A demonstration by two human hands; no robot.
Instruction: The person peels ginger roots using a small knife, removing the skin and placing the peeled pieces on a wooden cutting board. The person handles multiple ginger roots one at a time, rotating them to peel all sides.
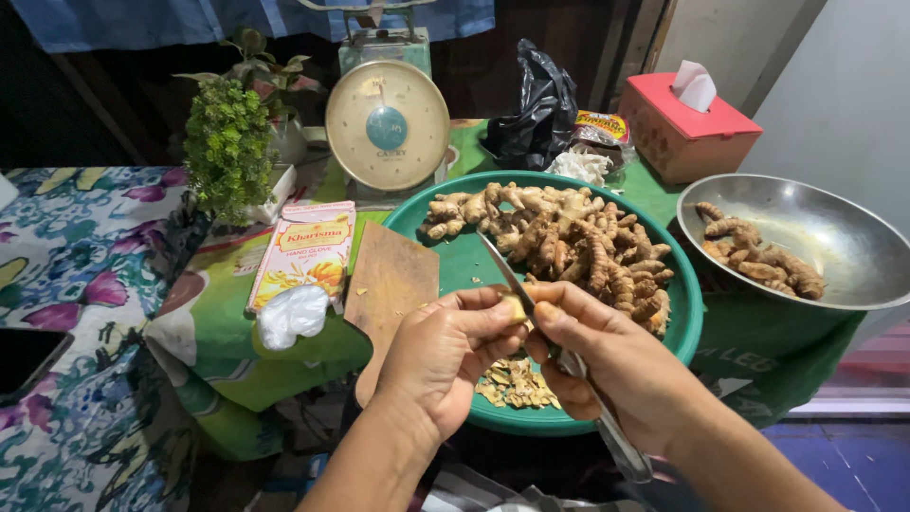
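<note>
My left hand [445, 356] pinches a small yellowish root piece [515, 306] between thumb and fingers. My right hand [607, 356] grips a knife [502, 270] by its metal handle, blade pointing up and away, its edge against the root piece. Both hands hover over the near rim of a large round green tray [455, 256]. On that tray lies a heap of knobbly brown roots [559, 237], and a small pile of peel scraps [517, 384] sits below my hands.
A wooden cutting board [389, 280] leans on the tray's left edge. A steel bowl [834, 237] with several roots stands right. Behind are a dial kitchen scale [387, 123], a black plastic bag [540, 104], a red tissue box [687, 123], a potted plant [227, 142] and a glove box [303, 251].
</note>
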